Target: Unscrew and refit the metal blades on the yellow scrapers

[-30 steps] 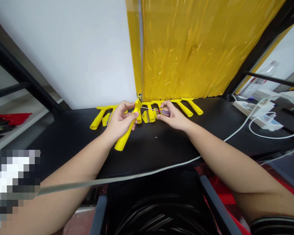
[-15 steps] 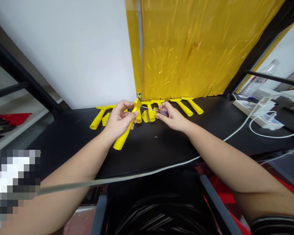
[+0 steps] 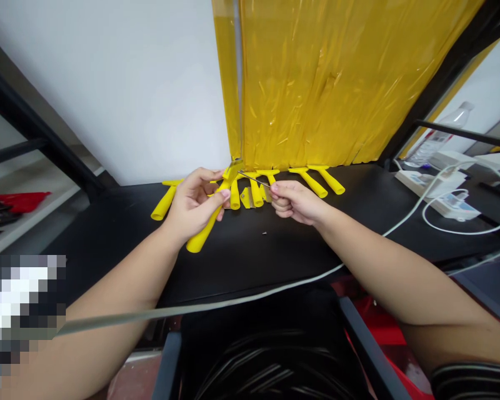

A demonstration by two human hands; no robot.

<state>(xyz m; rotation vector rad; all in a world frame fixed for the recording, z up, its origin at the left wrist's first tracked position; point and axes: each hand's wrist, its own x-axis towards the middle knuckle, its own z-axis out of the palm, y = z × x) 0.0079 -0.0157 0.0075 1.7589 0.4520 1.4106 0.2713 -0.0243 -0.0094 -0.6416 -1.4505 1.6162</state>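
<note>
My left hand [image 3: 195, 203] is closed round a yellow scraper [image 3: 204, 230], its hollow handle end pointing down toward me and its head tilted up, with a metal piece at the top. In my right hand [image 3: 294, 201] is a screwdriver [image 3: 256, 180]; the thin shaft points left to the scraper's head, and the fingers hide its handle. Whether the tip touches a screw cannot be made out. Behind the hands, several more yellow scrapers [image 3: 310, 180] lie along the wall, along with a loose yellow plate [image 3: 246, 198]. A small screw [image 3: 264, 233] rests on the black tabletop [image 3: 241, 266].
A white cable [image 3: 275, 287] runs across the front of the table. To the right are white power strips [image 3: 450, 197] with looped cords and a plastic bottle [image 3: 441, 136]. Black frame posts [image 3: 45, 122] stand at both sides; a yellow film-covered panel [image 3: 316, 83] rises behind.
My right hand has turned, its fingers now curled further over the screwdriver, whose shaft slopes more steeply. The scraper in my left hand has shifted slightly left, its head tilted differently.
</note>
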